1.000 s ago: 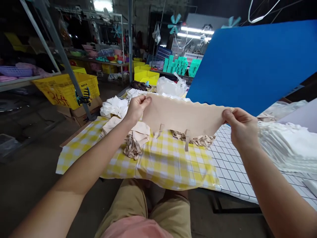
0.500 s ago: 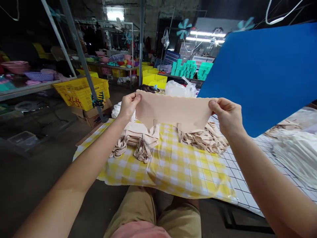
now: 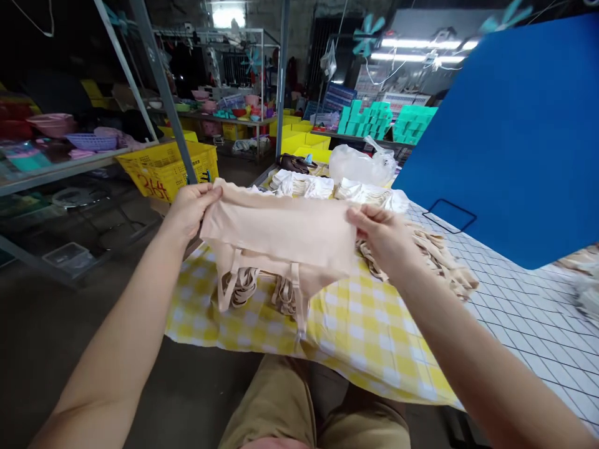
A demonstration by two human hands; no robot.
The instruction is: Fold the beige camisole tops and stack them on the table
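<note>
Stretched between my hands is a beige bra top (image 3: 281,231), its wavy edge uppermost and two thin straps dangling below. My left hand (image 3: 191,209) pinches its left upper corner. At the right upper corner, the fingers of my right hand (image 3: 381,231) are closed on the cloth. The bra top hangs over a stack of similar beige tops, mostly hidden, whose looped straps (image 3: 244,287) show beneath it. A loose heap of beige tops (image 3: 442,259) lies to the right, partly behind my right hand and forearm.
A yellow-and-white checked cloth (image 3: 360,330) covers this part of the table, beside a white grid-patterned cover (image 3: 510,312). Folded white garments (image 3: 302,184) and a clear plastic bag (image 3: 358,165) lie farther back. A large blue panel (image 3: 519,137) stands right; a yellow crate (image 3: 166,168) sits left.
Both hands have carried the bra top leftward, from between the two piles to over the left stack. Its front now tilts more toward me. The camera view has shifted somewhat.
</note>
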